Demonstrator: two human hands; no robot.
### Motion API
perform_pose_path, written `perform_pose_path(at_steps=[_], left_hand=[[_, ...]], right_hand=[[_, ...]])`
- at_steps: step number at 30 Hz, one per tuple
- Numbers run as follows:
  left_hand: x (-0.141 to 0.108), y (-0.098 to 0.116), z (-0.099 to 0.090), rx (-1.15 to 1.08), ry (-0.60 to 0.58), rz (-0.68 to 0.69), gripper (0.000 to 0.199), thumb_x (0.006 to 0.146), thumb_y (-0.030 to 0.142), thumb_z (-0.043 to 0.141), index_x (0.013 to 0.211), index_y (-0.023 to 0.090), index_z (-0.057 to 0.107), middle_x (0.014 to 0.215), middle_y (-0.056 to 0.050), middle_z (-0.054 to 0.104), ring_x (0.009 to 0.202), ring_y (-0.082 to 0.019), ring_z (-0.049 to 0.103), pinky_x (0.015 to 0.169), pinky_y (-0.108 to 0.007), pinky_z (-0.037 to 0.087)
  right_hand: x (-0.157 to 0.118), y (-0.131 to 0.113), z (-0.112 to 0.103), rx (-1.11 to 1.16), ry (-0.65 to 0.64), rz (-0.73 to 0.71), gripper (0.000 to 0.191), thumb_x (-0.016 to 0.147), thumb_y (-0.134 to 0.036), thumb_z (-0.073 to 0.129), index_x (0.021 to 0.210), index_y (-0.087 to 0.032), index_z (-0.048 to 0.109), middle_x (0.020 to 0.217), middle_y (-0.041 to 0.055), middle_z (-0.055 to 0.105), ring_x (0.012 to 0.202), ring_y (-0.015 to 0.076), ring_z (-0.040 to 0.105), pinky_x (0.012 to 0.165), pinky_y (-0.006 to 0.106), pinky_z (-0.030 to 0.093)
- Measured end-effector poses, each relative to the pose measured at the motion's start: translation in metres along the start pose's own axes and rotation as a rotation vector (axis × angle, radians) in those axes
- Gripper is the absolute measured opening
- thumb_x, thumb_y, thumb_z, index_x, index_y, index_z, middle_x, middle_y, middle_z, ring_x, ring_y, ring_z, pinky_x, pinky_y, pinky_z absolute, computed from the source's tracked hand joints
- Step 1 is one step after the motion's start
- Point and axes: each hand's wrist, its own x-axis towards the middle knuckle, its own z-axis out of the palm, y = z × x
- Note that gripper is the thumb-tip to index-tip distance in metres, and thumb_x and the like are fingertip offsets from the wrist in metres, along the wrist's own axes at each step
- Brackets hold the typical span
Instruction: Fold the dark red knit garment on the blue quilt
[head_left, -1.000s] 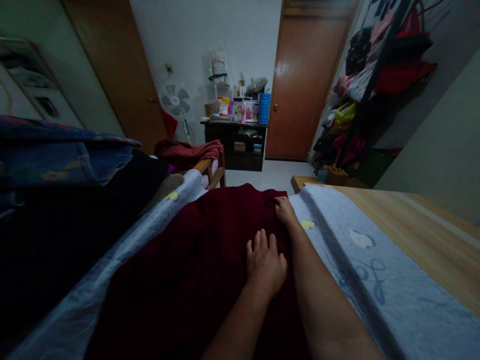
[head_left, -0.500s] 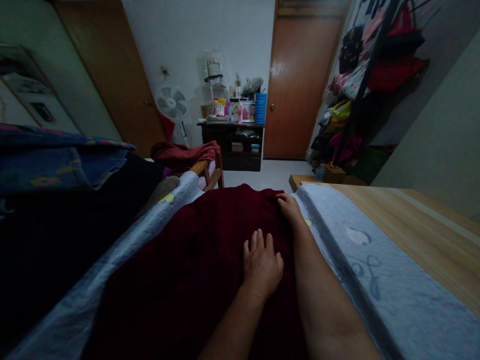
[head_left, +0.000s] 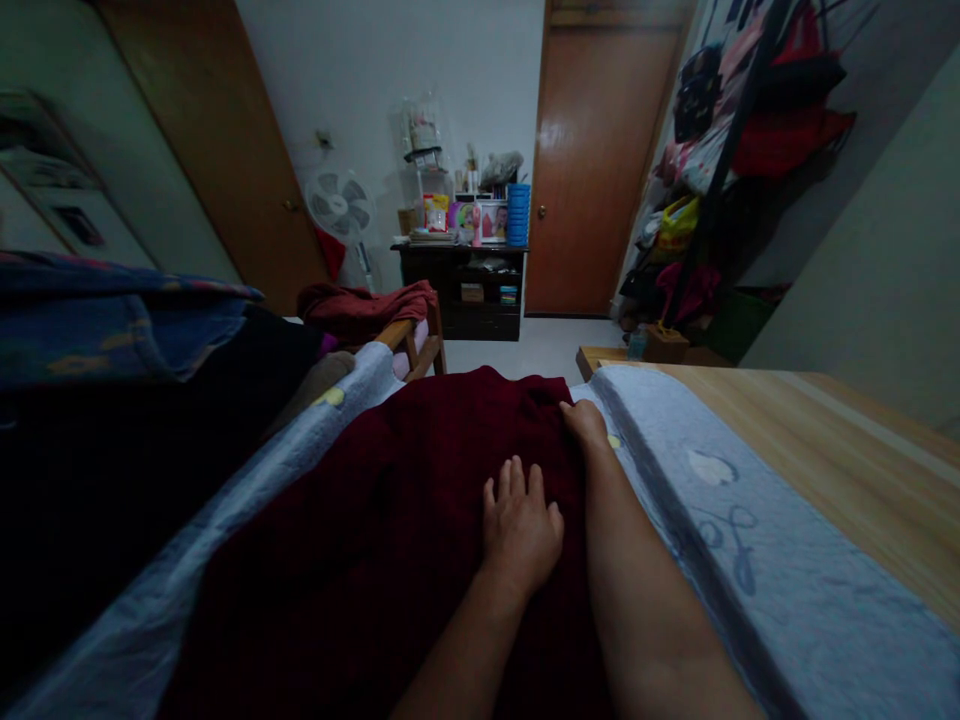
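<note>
Dark red cloth [head_left: 420,480]: it lies spread over the blue blanket [head_left: 817,520], with little bumps near the far edge.
Left hand [head_left: 523,530]: flat on the cloth, fingers apart, its grip loose and holding nothing. A soft, flat palm seems best for smoothing.
Right hand [head_left: 589,422]: at the far right edge; I cannot tell if its grip pinches.
Bumps: gentle strokes should help; hard pulls could make new folds.

Home bedroom; blue bedding [head_left: 817,580]; fan [head_left: 340,204]
</note>
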Motion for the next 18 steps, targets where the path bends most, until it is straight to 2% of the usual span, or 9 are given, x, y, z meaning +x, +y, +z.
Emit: perform_pose_path(at_steps=[12, 16, 18], left_hand=[[-0.001, 0.002, -0.001, 0.019, -0.011, -0.003, 0.054, 0.09, 0.037, 0.044, 0.14, 0.016, 0.043, 0.15, -0.016, 0.037, 0.139, -0.03, 0.03, 0.111, -0.051, 0.026], [-0.001, 0.003, -0.004, 0.013, -0.023, -0.011, 0.054, 0.09, 0.036, 0.044, 0.139, 0.016, 0.044, 0.149, -0.016, 0.037, 0.139, -0.03, 0.03, 0.111, -0.051, 0.026], [-0.001, 0.003, -0.003, 0.014, -0.018, -0.01, 0.053, 0.09, 0.036, 0.044, 0.139, 0.016, 0.044, 0.149, -0.015, 0.038, 0.139, -0.03, 0.03, 0.111, -0.052, 0.026]], right_hand=[[-0.005, 0.004, 0.005, 0.059, 0.066, 0.039, 0.034, 0.087, -0.041, 0.053, 0.101, -0.013, 0.066, 0.105, 0.0202, 0.067, 0.104, 0.0283, 0.063, 0.084, 0.037, 0.047], [0.003, 0.003, -0.007, 0.129, 0.109, 0.007, 0.038, 0.078, -0.032, 0.062, 0.11, -0.011, 0.062, 0.113, 0.0199, 0.064, 0.108, 0.0283, 0.059, 0.089, 0.037, 0.045], [0.008, 0.0, -0.016, 0.2, 0.109, -0.045, 0.034, 0.076, -0.025, 0.061, 0.107, -0.012, 0.063, 0.111, 0.0173, 0.064, 0.108, 0.026, 0.058, 0.091, 0.034, 0.043]])
